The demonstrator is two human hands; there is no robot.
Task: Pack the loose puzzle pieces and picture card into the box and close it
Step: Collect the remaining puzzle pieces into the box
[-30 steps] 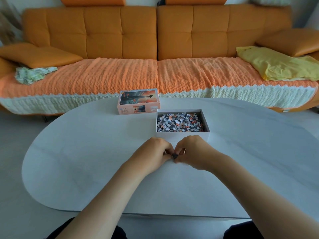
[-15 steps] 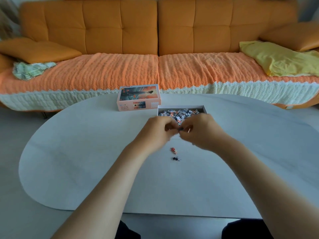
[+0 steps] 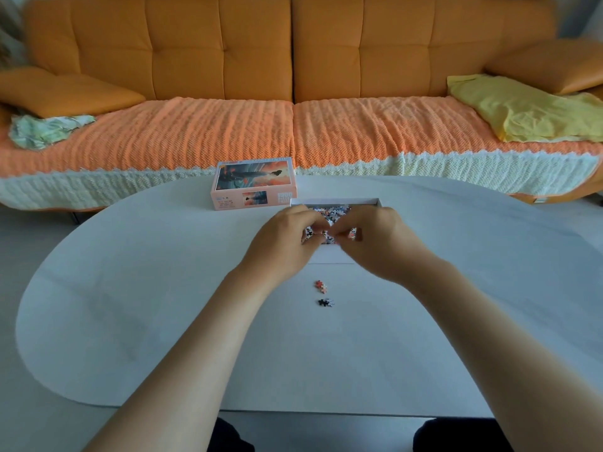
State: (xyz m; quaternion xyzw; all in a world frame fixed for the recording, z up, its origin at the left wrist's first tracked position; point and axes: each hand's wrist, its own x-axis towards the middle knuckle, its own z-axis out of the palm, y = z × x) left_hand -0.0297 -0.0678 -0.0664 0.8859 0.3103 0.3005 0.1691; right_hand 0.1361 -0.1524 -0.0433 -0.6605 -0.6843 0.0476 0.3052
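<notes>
Two loose pieces lie nearest us on the white oval table (image 3: 156, 321), between the person's forearms: a black puzzle piece (image 3: 325, 302) and, just beyond it and apart, an orange puzzle piece (image 3: 320, 286). Past them we find both hands held over the near half of the open white box (image 3: 329, 256), covering much of its inside. The left hand (image 3: 284, 246) and right hand (image 3: 378, 246) have fingers curled inward with tips almost meeting; motion blur keeps us from telling whether either pinches a piece. Where the box shows between and behind the hands, it holds a heap of jumbled pieces (image 3: 332, 212) in orange, black and white. Just beside its far left corner stands the pink lid (image 3: 254, 187), picture side up. Beyond the table we see an orange sofa (image 3: 222, 50) under a knitted throw (image 3: 212, 135), with a crumpled green cloth (image 3: 42, 132) at its left end and a yellow cloth (image 3: 522, 109) at its right
</notes>
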